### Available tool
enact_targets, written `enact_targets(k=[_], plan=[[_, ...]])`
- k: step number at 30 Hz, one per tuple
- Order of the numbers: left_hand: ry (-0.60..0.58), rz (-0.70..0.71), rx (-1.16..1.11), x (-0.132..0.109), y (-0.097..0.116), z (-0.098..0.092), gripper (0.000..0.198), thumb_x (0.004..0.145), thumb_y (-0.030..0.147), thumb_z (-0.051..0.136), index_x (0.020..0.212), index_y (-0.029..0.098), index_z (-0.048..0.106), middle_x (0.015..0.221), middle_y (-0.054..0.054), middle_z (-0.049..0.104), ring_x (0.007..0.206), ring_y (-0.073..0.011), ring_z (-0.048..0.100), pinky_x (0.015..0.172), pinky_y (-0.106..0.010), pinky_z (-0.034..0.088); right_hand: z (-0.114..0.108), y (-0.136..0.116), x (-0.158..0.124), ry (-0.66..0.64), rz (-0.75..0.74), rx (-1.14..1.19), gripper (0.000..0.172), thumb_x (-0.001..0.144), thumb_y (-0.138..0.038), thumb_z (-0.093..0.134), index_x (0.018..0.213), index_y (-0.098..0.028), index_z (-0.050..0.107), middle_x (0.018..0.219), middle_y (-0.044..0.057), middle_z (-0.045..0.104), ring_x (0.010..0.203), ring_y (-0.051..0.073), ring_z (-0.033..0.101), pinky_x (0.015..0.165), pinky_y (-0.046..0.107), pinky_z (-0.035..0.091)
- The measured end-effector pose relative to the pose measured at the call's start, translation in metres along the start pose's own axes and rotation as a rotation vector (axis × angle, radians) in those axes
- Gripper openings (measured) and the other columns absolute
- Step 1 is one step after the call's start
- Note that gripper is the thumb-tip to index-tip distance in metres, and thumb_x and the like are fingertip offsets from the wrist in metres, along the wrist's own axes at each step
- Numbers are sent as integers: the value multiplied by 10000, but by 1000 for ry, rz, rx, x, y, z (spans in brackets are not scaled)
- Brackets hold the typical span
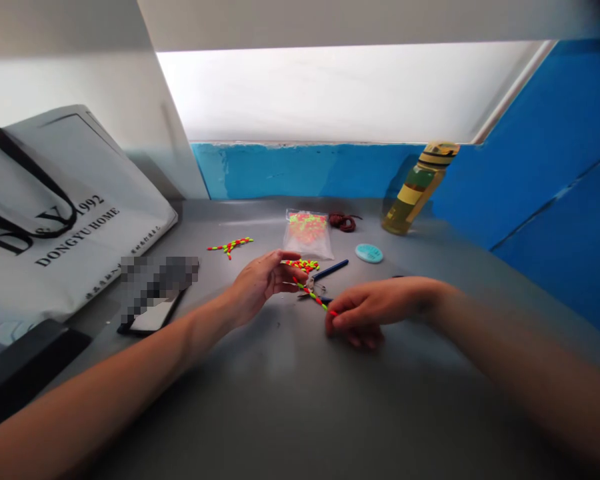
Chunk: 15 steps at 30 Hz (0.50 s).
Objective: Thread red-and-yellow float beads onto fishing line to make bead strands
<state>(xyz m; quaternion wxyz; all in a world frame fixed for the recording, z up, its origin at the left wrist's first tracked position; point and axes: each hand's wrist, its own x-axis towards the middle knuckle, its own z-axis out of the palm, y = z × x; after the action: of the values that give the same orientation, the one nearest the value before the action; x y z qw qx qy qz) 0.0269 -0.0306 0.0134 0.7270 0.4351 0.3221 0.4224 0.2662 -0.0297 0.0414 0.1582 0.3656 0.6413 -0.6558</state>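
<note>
A short strand of red and yellow-green beads point(316, 298) slants between my two hands. My right hand point(357, 313) pinches its near end, the other fingers curled under. At the far end, my left hand point(263, 287) has its thumb and curved fingers apart; whether the fingertips touch the beads is unclear. Just beyond the left fingers lies a pile of loose beads point(307, 265), partly hidden. Pliers with dark blue handles point(333, 269) rest behind the strand, partly covered by it and my right hand.
Behind lie a clear bag of beads point(309, 233), dark red cord point(345, 222) and a round light-blue disc point(369, 253). A yellowish bottle point(420, 190) stands back right. On the left are a branched beaded piece point(231, 245), a partly blurred dark-edged object point(153, 313) and a white bag point(75, 200).
</note>
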Motion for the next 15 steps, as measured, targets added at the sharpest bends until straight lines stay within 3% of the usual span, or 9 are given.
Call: enact_targets(k=[4,9,12,15], plan=[[-37,-10,59,1,-5,-5,337,1016,381,426,1094,136,643,850,-99,738,846,-225,702,841,-382,503,-1,4,-15,-4,120,-116,417,882,-536,613,1057,-159,586,812,34,614,698,147,601,527,224,503],[-4,-40,90,5,-10,-9,313,1015,368,432,1043,139,643,758,-58,692,805,-199,690,812,-352,506,-10,16,-36,136,217,-196,417,892,-543,585,1016,-146,616,746,13,579,601,118,540,513,221,458],[-27,-41,43,5,-9,-9,291,996,382,476,1039,149,645,725,-43,672,803,-203,691,796,-347,517,-11,13,-35,263,87,-233,482,868,-512,634,1201,-165,616,813,32,619,641,136,571,546,234,450],[-24,-39,-16,4,-1,-8,266,985,369,491,1035,152,637,747,-61,690,783,-208,697,774,-350,533,-7,2,-21,346,-98,-276,628,854,-475,667,1409,-222,517,887,39,654,696,158,596,582,250,451]])
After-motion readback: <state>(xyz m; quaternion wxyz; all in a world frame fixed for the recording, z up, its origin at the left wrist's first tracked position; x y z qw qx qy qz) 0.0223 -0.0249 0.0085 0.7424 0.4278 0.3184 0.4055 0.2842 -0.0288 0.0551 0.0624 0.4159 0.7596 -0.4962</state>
